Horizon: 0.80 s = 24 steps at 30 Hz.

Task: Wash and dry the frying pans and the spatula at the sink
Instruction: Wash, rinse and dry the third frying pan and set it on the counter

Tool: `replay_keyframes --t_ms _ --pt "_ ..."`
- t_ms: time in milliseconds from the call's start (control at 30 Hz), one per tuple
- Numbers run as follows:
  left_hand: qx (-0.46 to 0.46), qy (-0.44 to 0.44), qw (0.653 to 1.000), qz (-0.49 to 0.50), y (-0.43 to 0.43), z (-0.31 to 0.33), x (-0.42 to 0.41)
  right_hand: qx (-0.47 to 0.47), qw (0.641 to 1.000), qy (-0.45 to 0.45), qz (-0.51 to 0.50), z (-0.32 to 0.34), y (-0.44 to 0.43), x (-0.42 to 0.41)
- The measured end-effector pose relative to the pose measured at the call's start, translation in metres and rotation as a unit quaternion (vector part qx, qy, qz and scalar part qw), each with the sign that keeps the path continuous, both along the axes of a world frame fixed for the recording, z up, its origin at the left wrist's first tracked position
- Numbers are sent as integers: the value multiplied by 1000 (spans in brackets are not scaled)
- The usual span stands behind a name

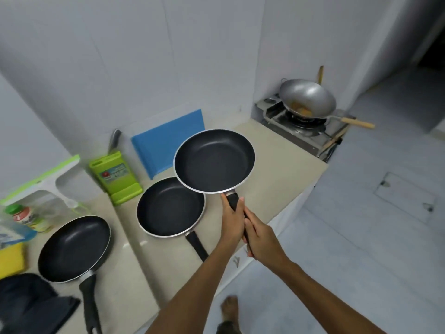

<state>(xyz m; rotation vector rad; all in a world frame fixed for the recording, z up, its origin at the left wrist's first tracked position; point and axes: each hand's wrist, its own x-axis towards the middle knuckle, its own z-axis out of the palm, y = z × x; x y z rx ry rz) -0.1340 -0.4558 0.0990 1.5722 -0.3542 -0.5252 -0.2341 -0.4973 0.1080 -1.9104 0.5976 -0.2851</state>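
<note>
A black non-stick frying pan [214,161] hangs in the air above the beige counter [277,165], tilted a little toward me. My left hand [232,219] grips its black handle just below the pan. My right hand [261,237] grips the handle's lower end. A second black pan [169,207] lies flat on the counter beneath it, handle pointing toward me. A third black pan [73,249] rests further left near the counter's front edge. No spatula or sink shows.
A blue cutting board [168,143] leans on the wall beside a green knife holder [115,177]. A steel wok [308,98] sits on a gas stove [298,127] at the right. A bottle [26,216], a yellow sponge [10,259] and a dark cloth [29,302] lie at the left.
</note>
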Motion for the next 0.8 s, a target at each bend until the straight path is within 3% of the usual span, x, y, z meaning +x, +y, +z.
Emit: replay_keyframes --t_ms 467,800 --pt "109 59 992 32 -203 -81 43 32 997 42 52 -75 -214 47" --pt "142 98 977 125 -308 -128 57 47 988 49 140 -141 -333 67"
